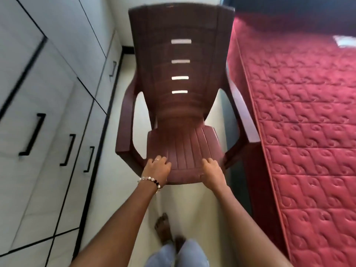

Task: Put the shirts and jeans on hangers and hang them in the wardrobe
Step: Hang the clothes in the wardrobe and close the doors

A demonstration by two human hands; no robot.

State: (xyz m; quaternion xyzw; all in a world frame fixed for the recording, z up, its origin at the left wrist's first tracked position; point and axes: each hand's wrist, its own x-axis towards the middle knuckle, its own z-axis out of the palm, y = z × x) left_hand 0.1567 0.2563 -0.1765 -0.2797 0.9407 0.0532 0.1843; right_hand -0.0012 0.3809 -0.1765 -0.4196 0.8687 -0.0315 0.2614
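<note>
- Both hands on front edge of brown plastic armchair [179, 105], in the narrow aisle between wardrobe [48, 93] and bed [300, 116].
- Left hand [157, 168]: fingers curled over seat's front left corner, palm on top; clamped on the seat edge. Beaded bracelet [149, 183] at the wrist.
- Right hand [211, 171]: laid over front right of seat, fingers bent down onto the slats, thumb at the rim; gripping the seat edge, though contact under the lip hidden.
- Seat bare; nothing draped on backrest or arms.
- Shirts, jeans, hangers: none in view. Location cannot be told from this view.
- Wardrobe doors shut, black bar handles [31, 134] visible; interior rail not seen.
- Bed covered by red quilted mattress; pale object at far upper right edge, too blurred to identify.
- Bare foot [163, 228] on light floor below the chair.
- Judgement: chair being repositioned, likely a preparatory step; hanging not yet begun.
- Handling, chair: moulded plastic, probably light and stiff, slides readily on smooth floor; seat edge or armrests the sound hold.
- Handling, garments (expected): shirts soft and limp, take at shoulders or collar; jeans heavier, take at waistband and fold over hanger bar.
</note>
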